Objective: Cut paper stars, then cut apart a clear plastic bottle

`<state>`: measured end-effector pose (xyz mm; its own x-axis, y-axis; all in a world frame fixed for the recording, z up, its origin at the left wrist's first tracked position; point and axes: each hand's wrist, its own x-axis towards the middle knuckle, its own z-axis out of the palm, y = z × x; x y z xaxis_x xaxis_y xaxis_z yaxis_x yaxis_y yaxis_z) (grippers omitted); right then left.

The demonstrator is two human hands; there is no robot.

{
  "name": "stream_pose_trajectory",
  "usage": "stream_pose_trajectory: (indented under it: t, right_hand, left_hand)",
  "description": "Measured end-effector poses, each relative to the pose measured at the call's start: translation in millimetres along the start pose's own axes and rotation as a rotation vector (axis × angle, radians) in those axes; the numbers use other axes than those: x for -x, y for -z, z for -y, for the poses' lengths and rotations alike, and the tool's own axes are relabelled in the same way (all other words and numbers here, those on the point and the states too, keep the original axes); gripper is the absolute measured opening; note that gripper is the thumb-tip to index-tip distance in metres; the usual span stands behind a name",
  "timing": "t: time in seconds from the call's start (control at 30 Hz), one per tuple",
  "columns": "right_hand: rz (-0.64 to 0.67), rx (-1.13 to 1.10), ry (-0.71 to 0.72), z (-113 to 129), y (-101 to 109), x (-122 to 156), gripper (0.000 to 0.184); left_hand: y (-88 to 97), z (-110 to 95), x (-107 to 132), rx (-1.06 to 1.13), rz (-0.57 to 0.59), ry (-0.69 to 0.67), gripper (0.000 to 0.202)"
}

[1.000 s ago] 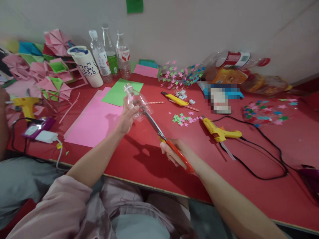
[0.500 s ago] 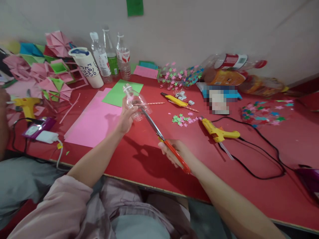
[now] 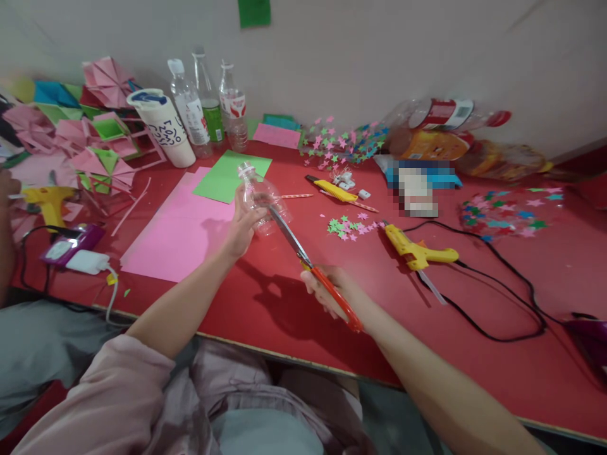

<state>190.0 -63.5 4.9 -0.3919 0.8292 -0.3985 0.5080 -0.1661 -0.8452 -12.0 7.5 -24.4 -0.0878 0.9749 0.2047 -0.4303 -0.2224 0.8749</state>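
My left hand (image 3: 243, 222) is closed round a clear plastic bottle piece (image 3: 269, 197), its neck tilted up and away to the left. My right hand (image 3: 329, 292) grips the red handles of a pair of scissors (image 3: 303, 253). The blades point up and left, their tips at the lower rim of the bottle piece, close to my left fingers. Whether plastic lies between the blades I cannot make out. Beneath and beyond my left hand lie a pink sheet (image 3: 165, 234) and a green sheet (image 3: 222, 180) of paper.
A yellow glue gun (image 3: 420, 248) with a looping black cord lies right on the red table (image 3: 303, 341). Beyond the scissors are a yellow box cutter (image 3: 336, 191) and paper stars (image 3: 346, 227). Bottles (image 3: 234, 107) and a white tumbler (image 3: 164, 129) stand behind. At left, another person's hand (image 3: 7, 183) is near a second glue gun (image 3: 50, 201).
The bottle piece has turned and shifted slightly right in my left hand. The scissors stay almost where they were. At left, the other person's hand has moved slightly toward the second glue gun.
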Motion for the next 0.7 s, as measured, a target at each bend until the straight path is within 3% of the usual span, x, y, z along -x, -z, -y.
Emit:
stream_pose_trajectory:
  t: [0.47,0.7]
  right_hand:
    - [-0.024,-0.021,0.0,3.1,-4.3,1.9,0.044]
    - [0.036,0.009,0.102,-6.2,-0.2,-2.2,0.048]
  left_hand:
    - [0.4,-2.5,0.5,-0.004,0.022,-0.034,0.071]
    - [3.2,1.9,-0.2,0.005,0.069,-0.04,0.061]
